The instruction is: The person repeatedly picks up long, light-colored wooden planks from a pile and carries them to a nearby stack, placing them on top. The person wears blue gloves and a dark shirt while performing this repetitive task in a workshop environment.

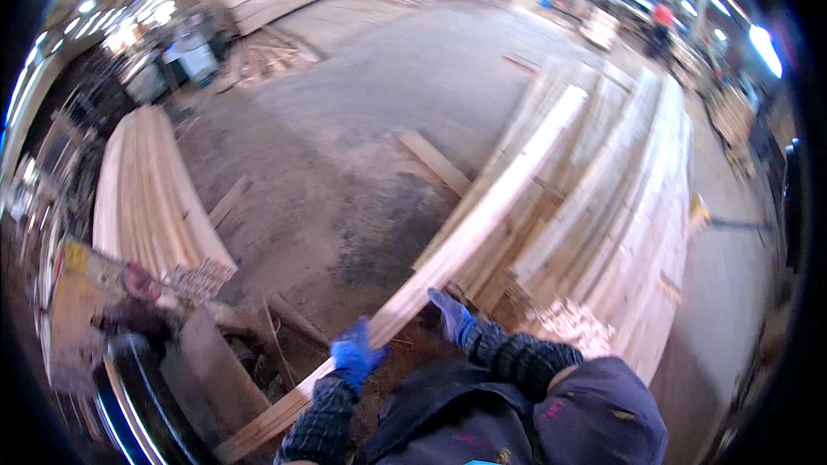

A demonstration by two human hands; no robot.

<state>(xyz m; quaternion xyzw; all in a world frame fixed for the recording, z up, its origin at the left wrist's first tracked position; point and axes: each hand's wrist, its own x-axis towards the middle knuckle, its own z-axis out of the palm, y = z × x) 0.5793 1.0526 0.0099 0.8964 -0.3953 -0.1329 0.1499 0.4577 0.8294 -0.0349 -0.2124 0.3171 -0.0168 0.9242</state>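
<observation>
A long pale wooden board (466, 250) slants from the lower left up over the stack of planks at the right. My left hand (357, 355), in a blue glove, is closed around the board toward its near end. My right hand (452, 317), also gloved in blue, is just right of the board with its fingers stretched out and nothing in them. Close beyond the right hand lies the large plank stack (594, 232), its near ends uneven.
A bundle of planks (155, 198) stands at the left. Machine parts and a dark rounded cylinder (142, 396) are at the lower left. A loose board (435, 164) lies on the concrete floor (345, 112). Another person (662, 30) in red stands far right.
</observation>
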